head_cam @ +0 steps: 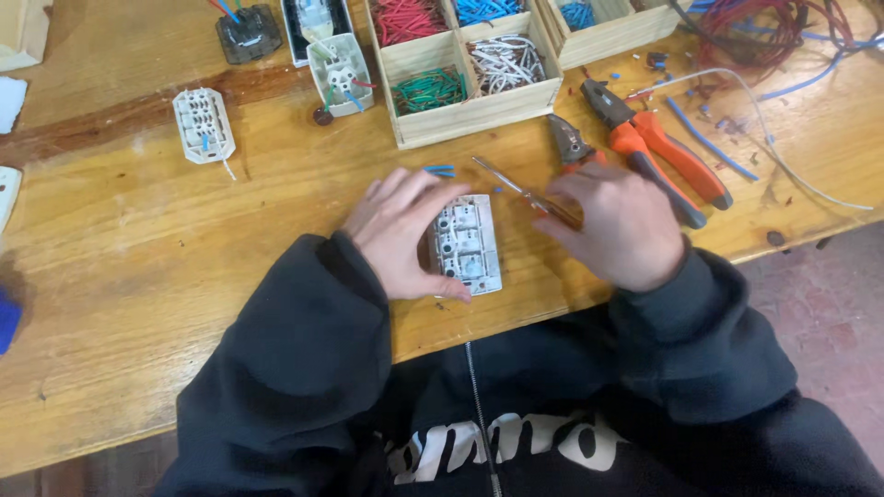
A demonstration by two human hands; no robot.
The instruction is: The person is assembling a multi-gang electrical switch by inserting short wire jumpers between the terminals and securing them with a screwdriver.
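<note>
A white switch module (468, 244) lies back-side up on the wooden table (184, 276), close to the near edge. My left hand (401, 235) rests over its left side, fingers curled around its edge. My right hand (615, 225) holds a thin screwdriver (520, 189) with an amber handle; the metal shaft points up and left, above the module's top right corner. Short blue wire pieces (440, 170) lie just beyond the module.
Orange-handled pliers (658, 152) and a smaller cutter (571, 143) lie right of the hands. A wooden compartment box (465, 110) holds red, blue, green and white wire bits. Other switch modules (203, 124) (339, 74) sit at the back left. Loose wires (783, 37) tangle at the back right.
</note>
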